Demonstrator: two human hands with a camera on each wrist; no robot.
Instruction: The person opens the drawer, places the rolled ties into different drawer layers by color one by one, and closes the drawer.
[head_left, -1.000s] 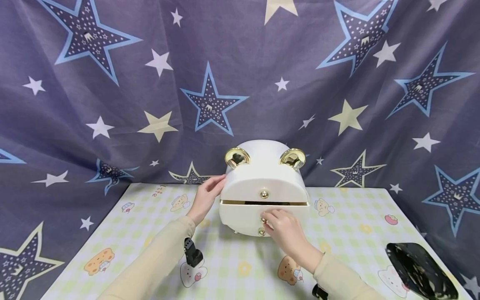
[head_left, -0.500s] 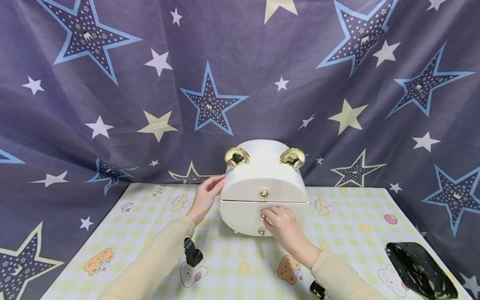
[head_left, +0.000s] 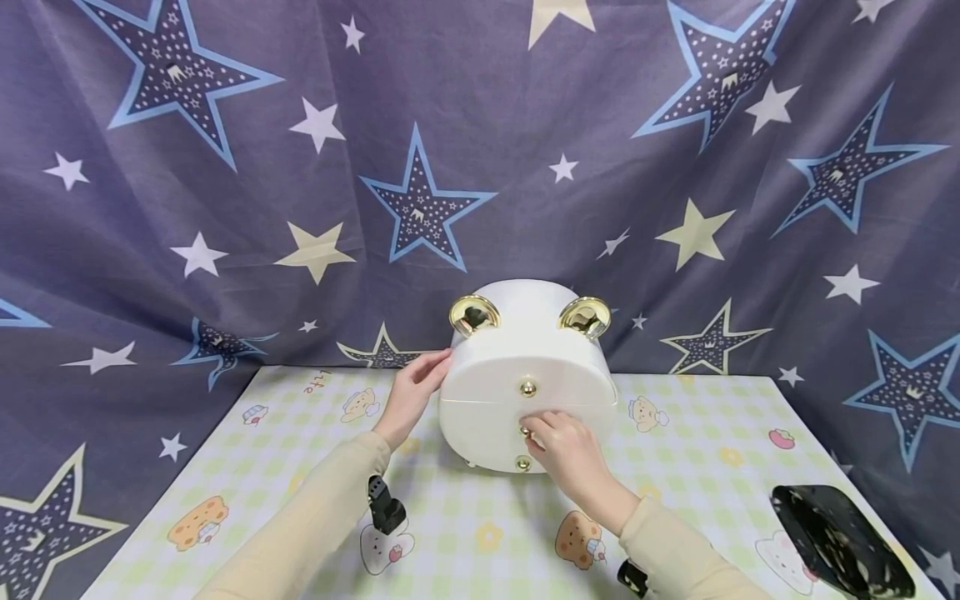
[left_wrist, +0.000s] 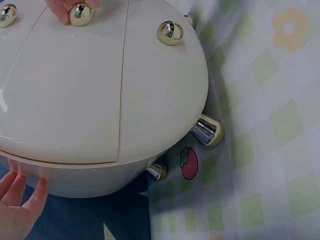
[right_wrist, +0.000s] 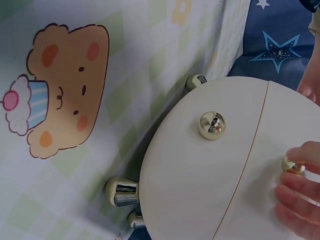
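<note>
A rounded white drawer box (head_left: 528, 333) with gold ears stands at the back middle of the table. Three gold knobs run down its front, and its drawers sit flush. My right hand (head_left: 568, 454) pinches the middle drawer's knob (right_wrist: 290, 166) between thumb and forefinger; the other fingers lie near the drawer front in the right wrist view. On the box's left side, my left hand (head_left: 412, 392) rests its fingertips (left_wrist: 36, 197) against the wall, fingers fairly straight. The bottom knob (right_wrist: 212, 125) and the top knob (head_left: 528, 389) are untouched.
A black glossy tray-like object (head_left: 843, 542) lies at the table's right edge. The table (head_left: 450, 533) has a checked cloth with printed cartoon bears. Close behind the box hangs a star-patterned curtain (head_left: 525, 225). Gold feet (left_wrist: 207, 131) hold the box up.
The middle drawer has slid in: the dark gap above it narrowed, then vanished. My right hand moved slightly forward with its knob, while my left hand stayed put.
</note>
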